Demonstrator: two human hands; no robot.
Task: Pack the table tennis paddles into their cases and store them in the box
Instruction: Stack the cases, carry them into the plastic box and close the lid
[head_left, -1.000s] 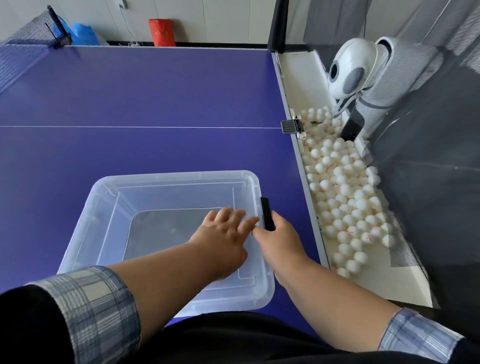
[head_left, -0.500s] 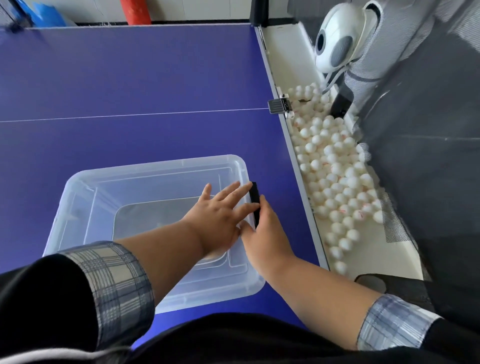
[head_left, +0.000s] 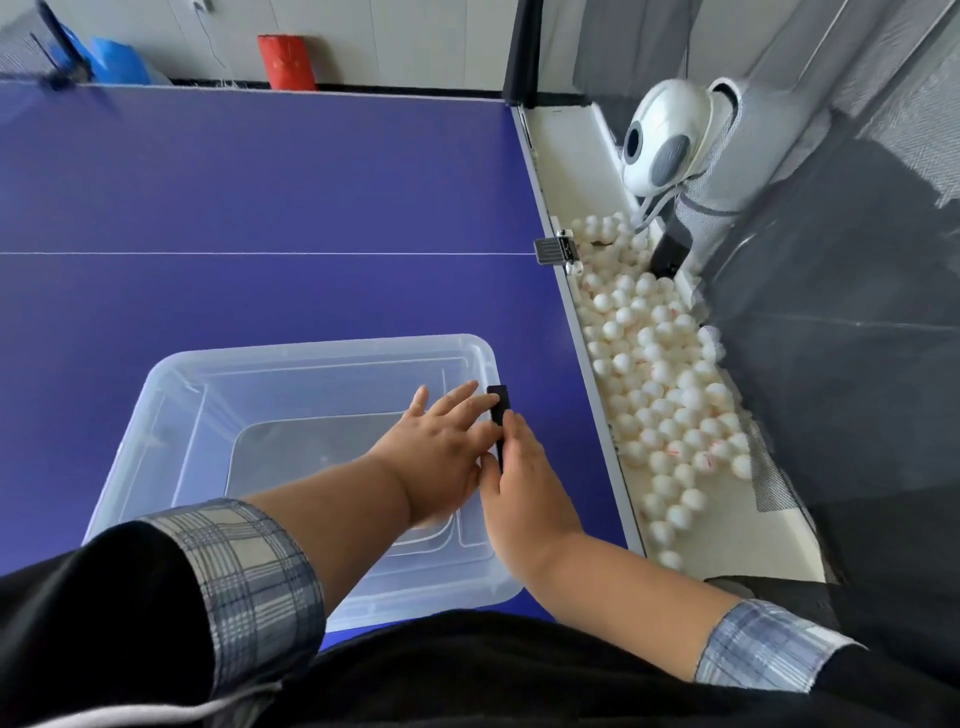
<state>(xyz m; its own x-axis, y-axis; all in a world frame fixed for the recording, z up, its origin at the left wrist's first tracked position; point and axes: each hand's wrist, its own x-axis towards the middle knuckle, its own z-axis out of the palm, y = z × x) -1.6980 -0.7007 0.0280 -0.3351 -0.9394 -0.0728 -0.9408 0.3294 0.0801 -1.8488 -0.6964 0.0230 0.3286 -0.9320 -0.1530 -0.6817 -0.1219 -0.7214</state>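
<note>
Holding white balls, a side tray.

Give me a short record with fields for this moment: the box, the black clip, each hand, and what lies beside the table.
box: clear plastic box with lid on, standing on the blue table
clip: black clip at the box's right edge
left hand: left hand flat on the lid
right hand: right hand at the clip
beside table: white balls in a tray, ball machine

left hand fingers now splayed flat over the box right rim (were curled), pressed against the black latch beside right hand
</note>
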